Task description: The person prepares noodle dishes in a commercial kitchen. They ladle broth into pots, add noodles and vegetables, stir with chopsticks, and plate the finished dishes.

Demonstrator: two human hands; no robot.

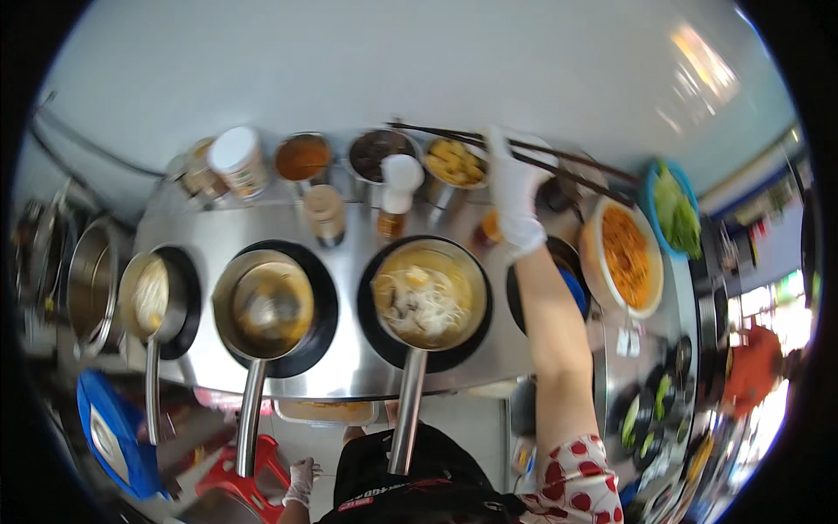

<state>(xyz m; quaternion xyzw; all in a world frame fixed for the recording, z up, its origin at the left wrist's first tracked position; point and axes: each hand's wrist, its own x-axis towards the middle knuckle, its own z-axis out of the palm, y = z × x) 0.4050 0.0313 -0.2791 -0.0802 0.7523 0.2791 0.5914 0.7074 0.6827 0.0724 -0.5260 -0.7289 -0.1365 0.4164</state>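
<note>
My right hand [514, 190], in a white glove, reaches over the back of the steel counter and is shut on a pair of long dark chopsticks [569, 173]. A steel bowl of yellow chunks [455, 162] stands just left of it. My left hand [302, 478], in a clear glove, hangs low beside the dark apron with its fingers apart. Before me a steel saucepan [488, 298] holds white noodles [419, 308] and an egg in broth. To its left sit a saucepan of brownish liquid [272, 308] and a smaller saucepan with pale noodles [152, 295].
Along the back stand a white-lidded tub [236, 154], a bowl of orange sauce [302, 157], a bowl of dark food [376, 154] and shaker bottles [400, 183]. At right are a tub of orange shreds [625, 252] and a blue basket of lettuce [674, 209]. A person [753, 370] is far right.
</note>
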